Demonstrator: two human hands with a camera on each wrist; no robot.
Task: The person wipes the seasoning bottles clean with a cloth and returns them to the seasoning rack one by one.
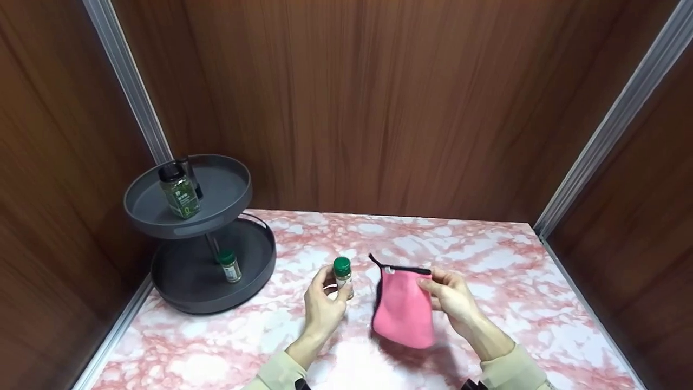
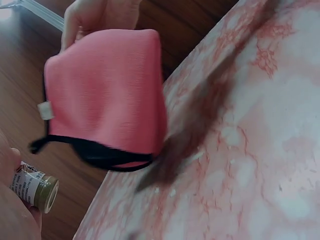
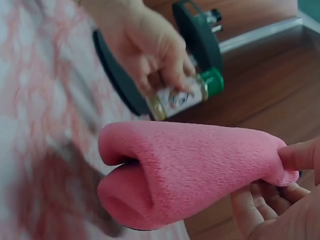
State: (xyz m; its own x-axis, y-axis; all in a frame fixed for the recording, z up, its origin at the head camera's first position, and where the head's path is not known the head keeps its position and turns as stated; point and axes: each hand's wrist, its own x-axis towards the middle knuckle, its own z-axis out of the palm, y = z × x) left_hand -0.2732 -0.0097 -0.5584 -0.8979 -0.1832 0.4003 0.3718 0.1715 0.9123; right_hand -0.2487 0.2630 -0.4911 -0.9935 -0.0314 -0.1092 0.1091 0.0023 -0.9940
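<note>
My left hand pinches a small spice jar with a green cap, held upright above the table. In the left wrist view the same spice jar shows its label and clear base. My right hand grips a pink fabric pouch by its upper right edge, thumb in front. Black trim runs along the pouch's top, with a small loop at the left corner. From the right wrist view, the pouch looks soft and folded in at its lower end. Jar and pouch are apart.
At the left stands a two-tier dark grey round tray. Its upper tier bears a green-filled jar with a black cap and a dark slim bottle behind it. Another green-capped jar sits below. Wooden walls surround the pink marbled table.
</note>
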